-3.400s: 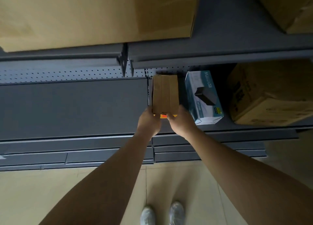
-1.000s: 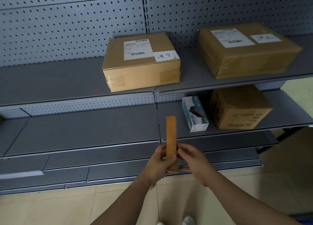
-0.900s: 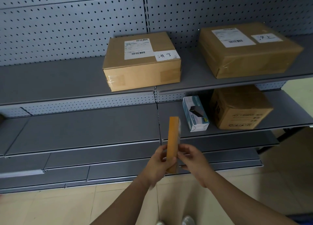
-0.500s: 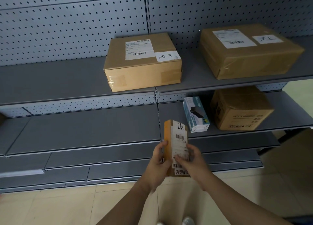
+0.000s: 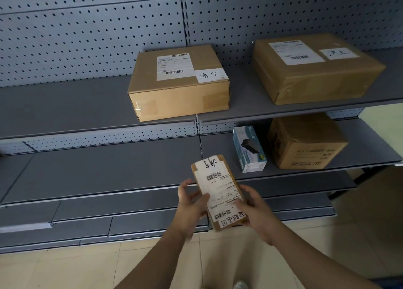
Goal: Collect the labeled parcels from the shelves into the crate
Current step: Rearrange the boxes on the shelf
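I hold a small flat cardboard parcel (image 5: 219,188) in front of the shelves, its white shipping label facing me. My left hand (image 5: 190,206) grips its left edge and my right hand (image 5: 254,210) grips its right edge near the bottom. Two larger labeled cardboard parcels sit on the upper shelf (image 5: 65,105): one in the middle (image 5: 178,81) and one at the right (image 5: 314,68). No crate is in view.
On the lower shelf (image 5: 109,166) stand a white and teal product box (image 5: 248,149) and a brown carton (image 5: 305,142) at the right. A perforated grey back panel (image 5: 87,31) rises behind. Beige floor tiles (image 5: 65,267) lie below.
I took the small parcel off the lower shelf and lifted it. In the last second I turned it from edge-on until its labeled face points at me.
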